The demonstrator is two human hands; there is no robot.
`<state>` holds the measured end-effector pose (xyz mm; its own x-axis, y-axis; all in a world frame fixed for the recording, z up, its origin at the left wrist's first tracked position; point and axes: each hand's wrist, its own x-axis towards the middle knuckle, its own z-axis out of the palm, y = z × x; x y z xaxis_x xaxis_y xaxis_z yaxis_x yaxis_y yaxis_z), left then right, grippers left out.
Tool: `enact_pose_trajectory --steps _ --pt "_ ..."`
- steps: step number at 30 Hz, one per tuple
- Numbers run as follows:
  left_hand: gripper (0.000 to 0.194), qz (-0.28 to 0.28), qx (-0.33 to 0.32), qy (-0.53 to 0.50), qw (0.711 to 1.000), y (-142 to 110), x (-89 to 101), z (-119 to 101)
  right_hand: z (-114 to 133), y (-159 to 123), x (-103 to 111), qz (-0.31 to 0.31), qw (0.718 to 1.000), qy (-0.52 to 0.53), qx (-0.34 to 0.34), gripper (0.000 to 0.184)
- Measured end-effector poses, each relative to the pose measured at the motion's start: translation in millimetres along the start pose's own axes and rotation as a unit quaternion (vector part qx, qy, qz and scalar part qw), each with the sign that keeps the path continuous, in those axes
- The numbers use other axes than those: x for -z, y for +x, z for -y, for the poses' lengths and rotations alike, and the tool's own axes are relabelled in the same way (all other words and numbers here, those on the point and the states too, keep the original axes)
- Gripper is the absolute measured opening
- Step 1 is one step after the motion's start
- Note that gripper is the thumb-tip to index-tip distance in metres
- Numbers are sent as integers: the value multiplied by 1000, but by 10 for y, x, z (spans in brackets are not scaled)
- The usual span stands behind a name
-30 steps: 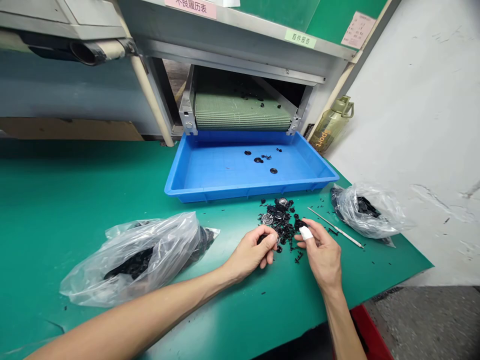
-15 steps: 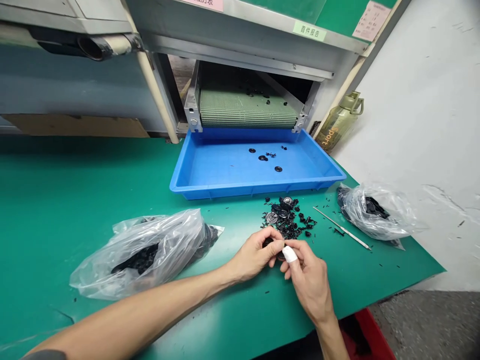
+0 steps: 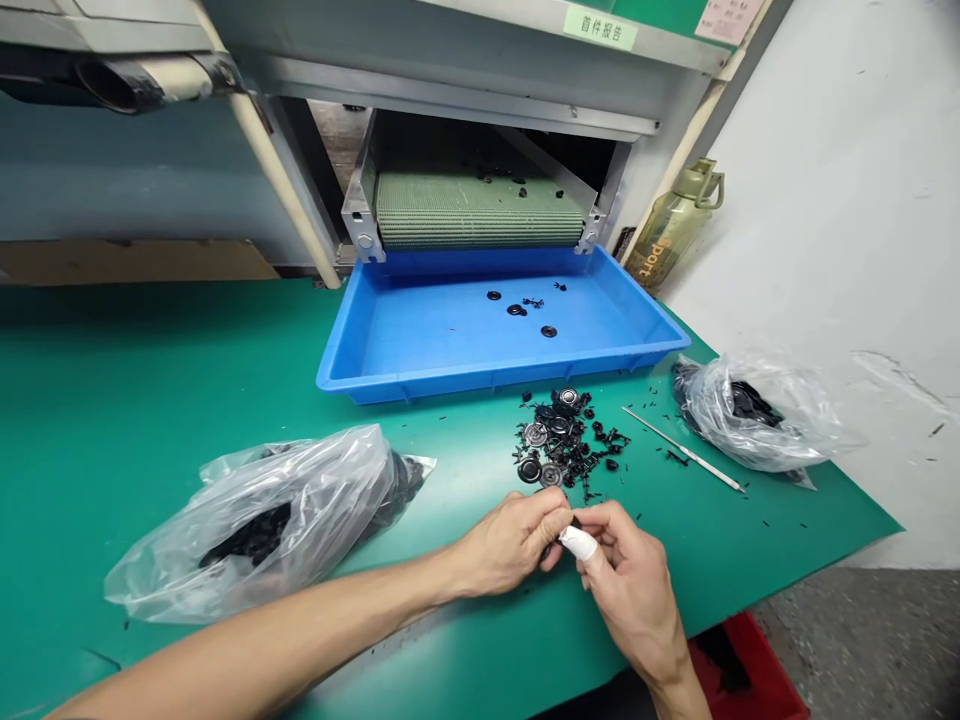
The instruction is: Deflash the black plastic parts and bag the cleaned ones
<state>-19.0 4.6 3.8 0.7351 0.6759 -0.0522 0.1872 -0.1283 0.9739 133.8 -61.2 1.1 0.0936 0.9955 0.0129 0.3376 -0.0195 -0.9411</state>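
Note:
My left hand (image 3: 517, 540) is closed, its thumb and fingers gripping a small black part (image 3: 553, 552) that is mostly hidden. Against it, my right hand (image 3: 626, 560) pinches at the same black part, with a white covering (image 3: 579, 543) on its thumb. The fingertips of both hands meet just above the green table. Right beyond them lies a loose pile of small black parts (image 3: 577, 445), some round and disc-like, others thin and branched. A white pen-like tool (image 3: 694, 458) rests to the right of the pile.
A blue tray (image 3: 420, 385) holding several black parts stands below the end of a green conveyor belt (image 3: 480, 215). Clear plastic bags with black parts lie at left (image 3: 300, 520) and right (image 3: 780, 410). A bottle (image 3: 671, 225) stands by the wall; a red bin (image 3: 765, 665) is below.
The view has shifted slightly. Both hands are a little closer to me, uncovering more round parts at the near side of the pile. My left hand has turned, its back more upward.

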Motion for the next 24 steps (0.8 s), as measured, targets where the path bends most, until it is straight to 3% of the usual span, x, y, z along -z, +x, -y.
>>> enact_pose_trajectory --steps 5,11,15,19,21,24 --pt "41 -25 46 -66 996 18 46 56 88 134 -66 -8 1000 -16 -5 18" --pt "39 -57 -5 -71 996 -21 -23 50 199 240 -147 -49 996 -53 -48 33" --pt "39 -119 27 -183 976 36 -41 39 261 397 14 -15 983 -183 4 22" --pt "40 -146 18 -296 944 112 17 49 309 768 188 -67 924 -364 97 30" --pt "43 -140 5 -323 936 124 45 56 295 984 192 -85 911 -390 108 36" --pt "41 -141 -1 -341 929 119 70 56 216 1219 142 -82 915 -377 118 30"
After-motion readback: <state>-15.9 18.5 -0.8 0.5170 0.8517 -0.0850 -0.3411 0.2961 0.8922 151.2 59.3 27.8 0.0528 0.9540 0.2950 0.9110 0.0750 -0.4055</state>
